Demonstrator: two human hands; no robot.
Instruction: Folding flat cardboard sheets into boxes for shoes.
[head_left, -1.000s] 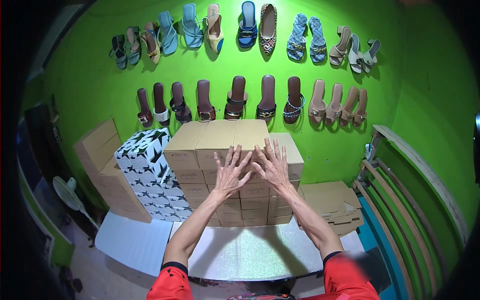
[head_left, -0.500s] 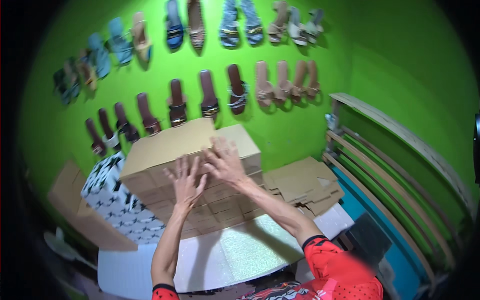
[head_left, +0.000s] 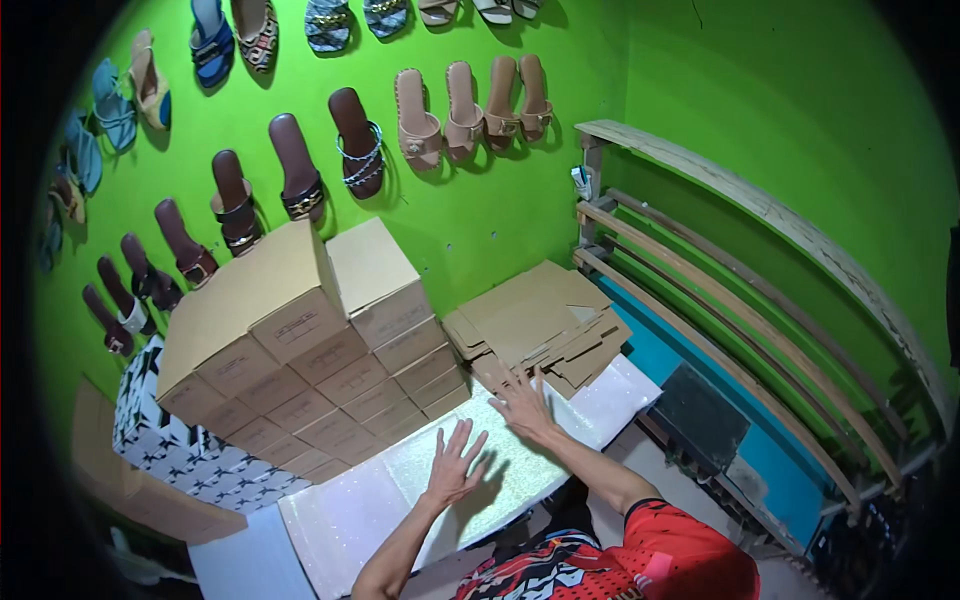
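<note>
My left hand (head_left: pixel 457 466) is empty, fingers spread, above a table (head_left: pixel 345 505) with a glittery pale covering. Farther right, my right hand (head_left: pixel 525 408) is also open, its fingertips by the near edge of a pile of flattened cardboard (head_left: pixel 540 305). Whether those fingertips touch the cardboard I cannot tell. Left of both hands stands a stack of closed brown cardboard boxes (head_left: pixel 310 388), several rows high, with one pale-topped box (head_left: pixel 372 262) at its right end. Neither hand touches this stack.
White boxes with black star shapes (head_left: pixel 225 470) are stacked left of the brown ones. Sandals (head_left: pixel 362 145) hang in rows on the green wall. A wooden slatted rack (head_left: pixel 740 270) runs along the right, with a dark flat-topped block (head_left: pixel 690 415) in front of it.
Both hands have come away from the brown box stack, down and to the right, over the table. The view has turned right.
</note>
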